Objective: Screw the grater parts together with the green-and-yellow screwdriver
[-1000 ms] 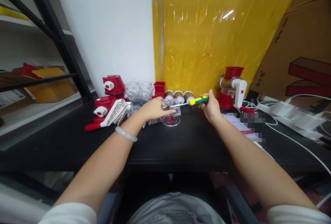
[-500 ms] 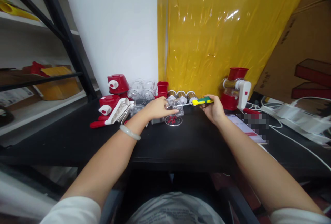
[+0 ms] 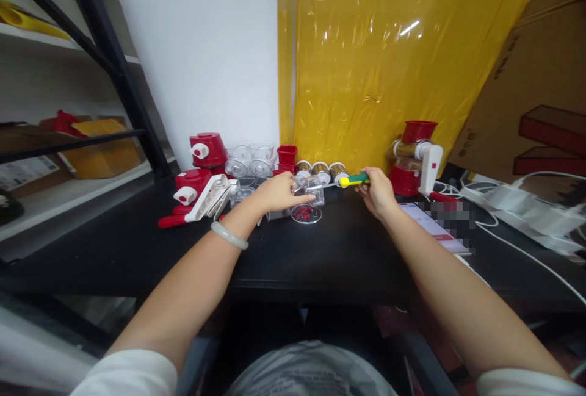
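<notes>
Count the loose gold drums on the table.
3, in a row before the yellow sheet: left drum, middle drum, right drum. Others may hide behind the left hand.

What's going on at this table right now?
A person sits at a black table, working with both hands. The left hand steadies a clear plastic part, while the right hand holds a green-and-yellow screwdriver with its shaft pointed at that part. Loose red-and-white housings lie to the left, metal drum blades stand in a row behind, and an assembled red rotary grater stands to the right.
</notes>
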Demonstrator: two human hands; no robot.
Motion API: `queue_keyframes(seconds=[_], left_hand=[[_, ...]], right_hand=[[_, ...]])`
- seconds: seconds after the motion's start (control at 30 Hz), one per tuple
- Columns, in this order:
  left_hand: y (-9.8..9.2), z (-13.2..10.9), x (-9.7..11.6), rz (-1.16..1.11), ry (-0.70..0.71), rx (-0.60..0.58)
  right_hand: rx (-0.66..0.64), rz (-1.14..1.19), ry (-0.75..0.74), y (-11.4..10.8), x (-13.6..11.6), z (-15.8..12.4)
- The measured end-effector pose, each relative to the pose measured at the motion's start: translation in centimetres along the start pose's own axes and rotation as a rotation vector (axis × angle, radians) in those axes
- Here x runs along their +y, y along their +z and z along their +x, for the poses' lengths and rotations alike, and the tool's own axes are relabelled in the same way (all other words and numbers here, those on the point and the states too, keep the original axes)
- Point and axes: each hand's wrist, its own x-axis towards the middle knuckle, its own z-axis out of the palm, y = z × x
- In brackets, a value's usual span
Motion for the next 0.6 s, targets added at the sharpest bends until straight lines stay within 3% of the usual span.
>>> queue_keyframes(seconds=[0.3, 0.6], left_hand=[[-0.17, -0.15, 0.18, 0.001, 0.000, -0.001], [-0.16, -0.09, 0.09, -0.012, 0.005, 0.001]], right_hand=[[-0.020, 0.196, 0.108, 0.05, -0.24, -0.04], [0.008, -0.058, -0.013, -0.04, 0.07, -0.01]])
